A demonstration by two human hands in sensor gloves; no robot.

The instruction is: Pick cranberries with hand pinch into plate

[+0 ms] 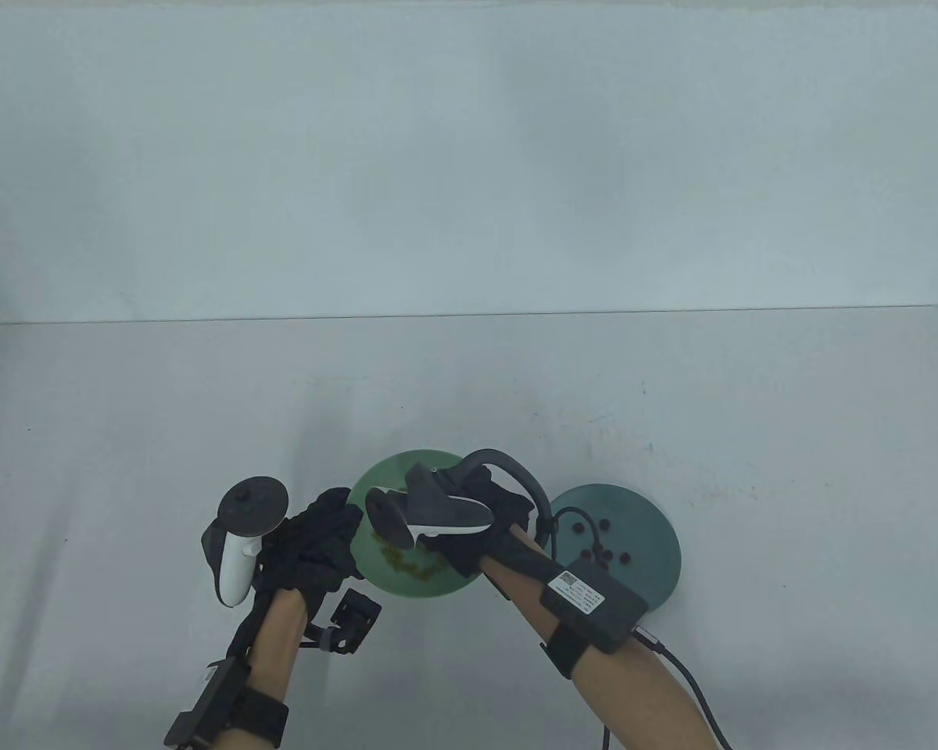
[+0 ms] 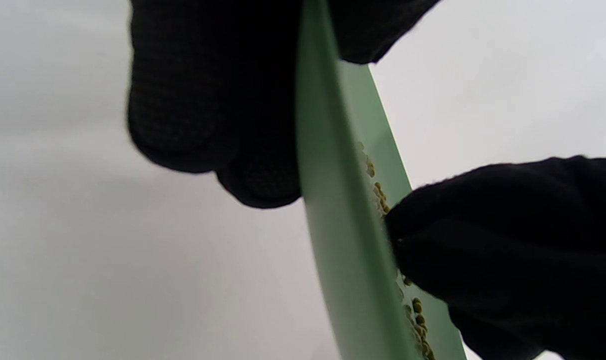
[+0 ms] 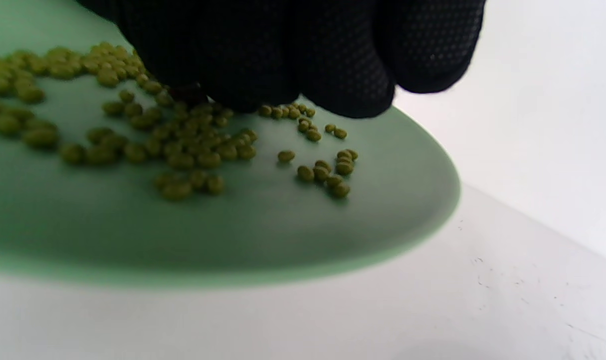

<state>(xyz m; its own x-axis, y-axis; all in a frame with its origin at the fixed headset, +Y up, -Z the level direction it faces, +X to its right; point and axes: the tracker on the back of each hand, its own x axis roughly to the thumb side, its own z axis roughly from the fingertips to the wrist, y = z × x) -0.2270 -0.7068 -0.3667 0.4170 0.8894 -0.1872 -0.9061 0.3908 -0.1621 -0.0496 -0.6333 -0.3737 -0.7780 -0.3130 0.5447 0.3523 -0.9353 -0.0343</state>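
Your left hand [image 1: 316, 539] gripped the pale green round plate's [image 1: 375, 484] left rim, likely steadying it. Your right hand [image 1: 477, 531], fingers bunched low among small olive beans [image 3: 193, 145]; whether they pinched anything, can't tell. Dark red cranberries [image 1: 603, 547] sat on the teal round plate [image 1: 656, 547], table's near-right.

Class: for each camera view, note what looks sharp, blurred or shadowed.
Table view: even, soft light, faint shadows beside the hands. Left wrist view: the light green plate rim and left hand are blurred. Right wrist view: near beans soft, the farther ones sharper.
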